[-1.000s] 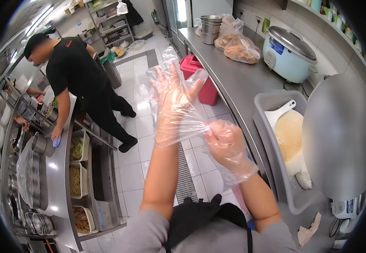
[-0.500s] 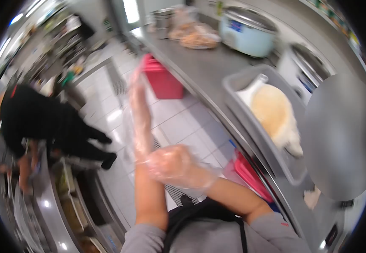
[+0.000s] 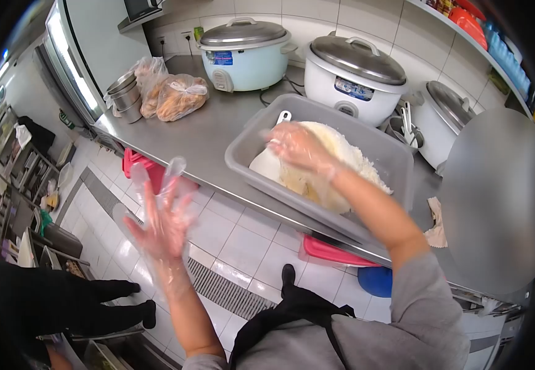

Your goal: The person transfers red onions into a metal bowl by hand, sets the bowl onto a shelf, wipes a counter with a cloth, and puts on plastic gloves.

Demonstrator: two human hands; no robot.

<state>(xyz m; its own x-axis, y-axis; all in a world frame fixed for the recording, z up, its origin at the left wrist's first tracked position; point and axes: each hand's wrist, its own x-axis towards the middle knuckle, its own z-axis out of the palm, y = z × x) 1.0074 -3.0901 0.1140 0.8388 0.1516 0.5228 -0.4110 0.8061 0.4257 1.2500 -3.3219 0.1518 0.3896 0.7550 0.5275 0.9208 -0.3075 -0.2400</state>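
My left hand, in a clear plastic glove, is raised over the floor, fingers spread and holding nothing. My right hand, gloved too, is over a grey plastic tub on the steel counter. Its fingers are loosely bent and partly blurred, with no held thing showing. Cooked white rice, yellowish on part of its surface, lies in a mound beneath and beside this hand. A white paddle rests in the tub, its handle end beyond my fingers; my hand hides its middle, and contact is unclear.
Rice cookers, one light blue and one white, stand along the wall. Bagged orange-brown food and stacked steel pots sit at the counter's left. A person in black stands lower left. A red bin is below the counter.
My right hand has left my left wrist and moved over the tub. My left hand's fingers have spread. The view has turned toward the counter.
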